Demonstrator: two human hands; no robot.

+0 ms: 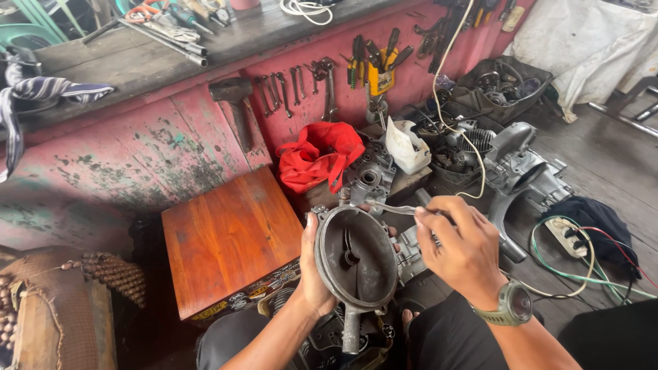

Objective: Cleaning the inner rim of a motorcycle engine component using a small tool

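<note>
Gripping the round engine cover (356, 257), left hand (312, 270), fingers hidden behind; right hand (460, 247) pinching a thin metal tool (391, 207).

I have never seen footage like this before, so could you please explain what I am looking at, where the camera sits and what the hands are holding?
There is one picture, taken by a camera worn on a person's head and looking down at their own two bare hands; no robot is involved. The left hand grips the rim of a round, dark grey metal engine cover, holding it up on edge. The right hand, with a green wristwatch on its wrist, pinches a thin silver metal tool in its fingers at the cover's top edge. Around them are an orange-brown wooden box, a crumpled red cloth, grey engine parts on the floor, and wrenches hanging on a worn pink wall.
</note>
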